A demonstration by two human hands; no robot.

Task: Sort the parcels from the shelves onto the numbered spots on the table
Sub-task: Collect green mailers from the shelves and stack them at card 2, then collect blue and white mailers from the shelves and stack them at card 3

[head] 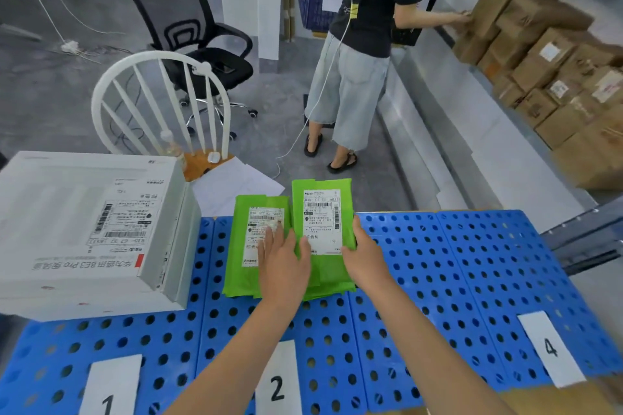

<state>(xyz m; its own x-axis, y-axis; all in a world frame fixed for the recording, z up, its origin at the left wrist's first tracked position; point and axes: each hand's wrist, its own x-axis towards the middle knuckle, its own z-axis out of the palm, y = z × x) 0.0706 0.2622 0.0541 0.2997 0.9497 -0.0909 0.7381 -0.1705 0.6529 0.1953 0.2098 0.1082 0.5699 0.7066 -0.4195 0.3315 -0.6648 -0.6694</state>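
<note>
Even, soft indoor light with faint shadows; wide-angle bending at the edges, corners blurred, centre sharp.

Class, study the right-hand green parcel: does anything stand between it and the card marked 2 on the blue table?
Nothing visible does. Between the right green parcel and card 2 lies only bare blue table, crossed above by the person's own left forearm.
</note>
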